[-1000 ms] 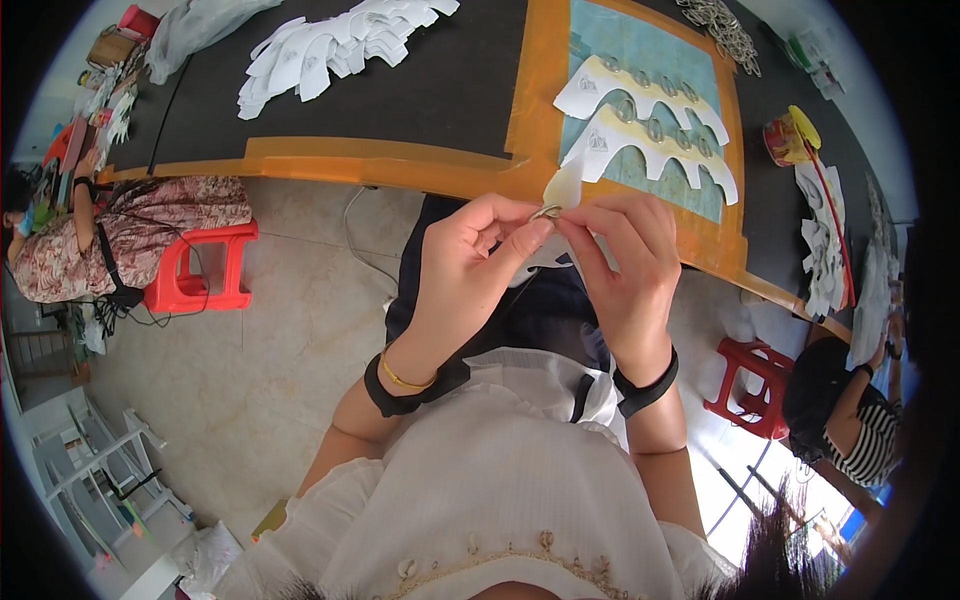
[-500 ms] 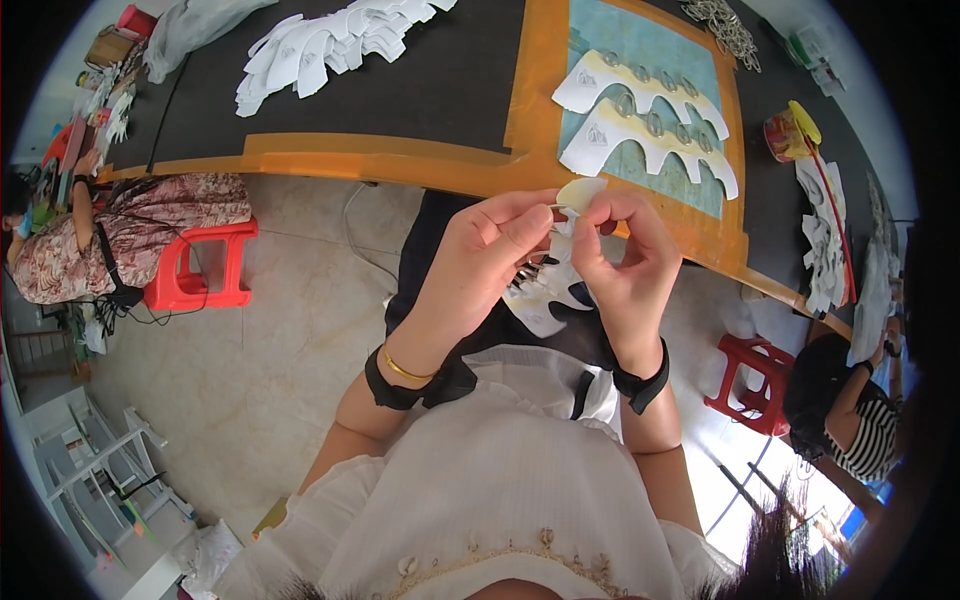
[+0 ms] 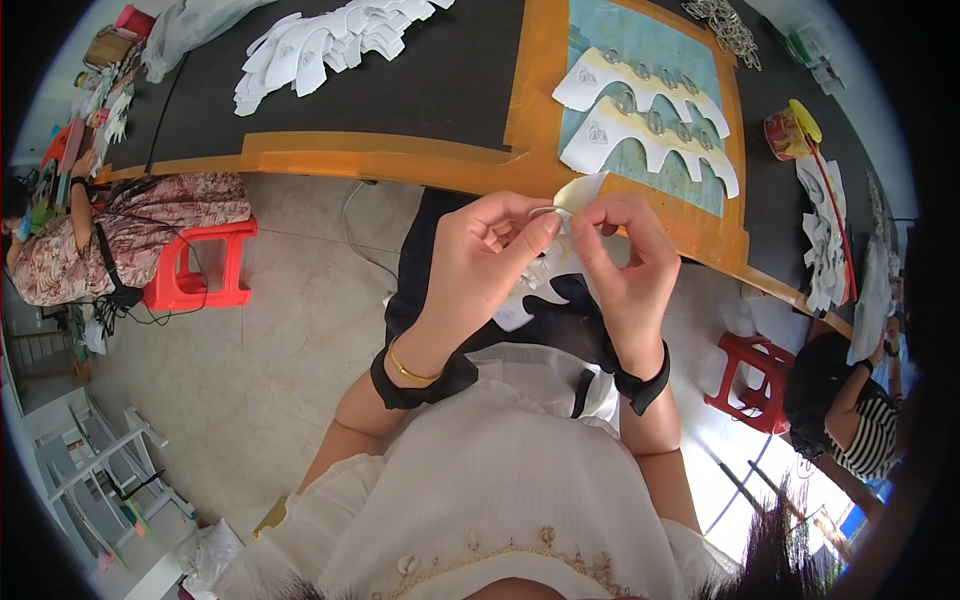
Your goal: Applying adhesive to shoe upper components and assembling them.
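Above my lap, my left hand [image 3: 478,262] is closed, thumb and fingertips pinching a thin metal ring [image 3: 544,210] at a tab of a white scalloped piece [image 3: 580,190]. My right hand [image 3: 640,255] is closed in a pinch on the same tab, just right of the ring. The tab's pale yellowish tip points up between the fingertips. More of the piece hangs below, partly hidden behind my hands. On the table just beyond lie two similar scalloped pieces [image 3: 610,150] with yellowish upper bands and several oval metal rings [image 3: 656,122] on them.
Those pieces lie on a blue-green mat [image 3: 640,25] framed by orange tape on a black table [image 3: 450,100]. Stacked white pieces [image 3: 310,60] sit far left; a yellow-and-red tub [image 3: 790,130] and a chain pile [image 3: 725,30] lie right. Two people sit nearby beside red stools [image 3: 205,265].
My left fingertips have shifted slightly up and right with the ring. The tab has tilted more upright, and the hanging part of the piece has swung a little leftward.
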A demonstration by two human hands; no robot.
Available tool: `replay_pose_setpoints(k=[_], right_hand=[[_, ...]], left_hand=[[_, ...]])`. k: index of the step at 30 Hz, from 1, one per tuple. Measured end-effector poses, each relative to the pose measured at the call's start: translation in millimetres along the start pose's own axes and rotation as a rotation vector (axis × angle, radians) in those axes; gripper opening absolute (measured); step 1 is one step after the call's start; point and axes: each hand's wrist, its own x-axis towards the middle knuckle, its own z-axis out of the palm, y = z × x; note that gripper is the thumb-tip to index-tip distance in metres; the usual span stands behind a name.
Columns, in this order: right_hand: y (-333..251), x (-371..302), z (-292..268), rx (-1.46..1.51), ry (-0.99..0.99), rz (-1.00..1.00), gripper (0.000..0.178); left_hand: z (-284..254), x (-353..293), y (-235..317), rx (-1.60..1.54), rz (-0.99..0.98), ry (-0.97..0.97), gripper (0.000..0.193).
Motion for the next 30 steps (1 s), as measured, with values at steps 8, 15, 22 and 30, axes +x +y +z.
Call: replay_pose_setpoints(k=[8,15,22,30], right_hand=[[-12,3,-1,-0.228,0.009,-0.196,0.015],[-3,5,4,-0.250,0.044,-0.280,0.020],[3,16,-4,-0.266,-0.006,-0.453,0.021],[-8,18,-9,-0.120,-0.144,-0.228,0.015]], left_hand=[[1,0,-6,0.270,0.289,0.071,0.015],[-2,-1,-6,0.362,0.301,0.071,0.016],[-10,-2,8,0.410,0.071,-0.107,0.020],[-9,-3,9,0.312,0.093,-0.142,0.019]])
